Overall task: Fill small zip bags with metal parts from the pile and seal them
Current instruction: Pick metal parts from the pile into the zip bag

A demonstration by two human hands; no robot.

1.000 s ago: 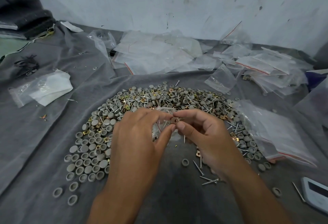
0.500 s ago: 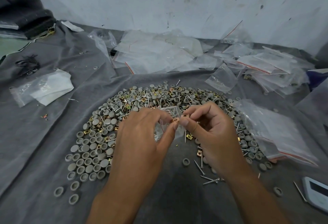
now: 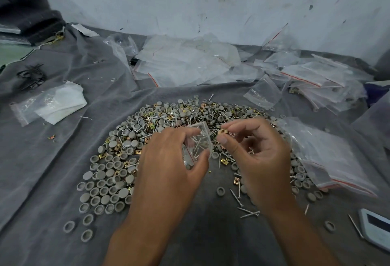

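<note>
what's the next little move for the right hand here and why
Probably carry the brass square nut a short way left and drop it into the small zip bag. The right hand pinches the nut just beside the bag's mouth, which the left hand holds open, with screws already inside and the seal not yet pressed.

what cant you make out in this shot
Head view only:
- Bag contents: screws show, but the left hand covers its lower part, so no count.
- Device at the lower right: cut off by the frame edge.
- Brass piece in the right hand: too small to identify.
</note>
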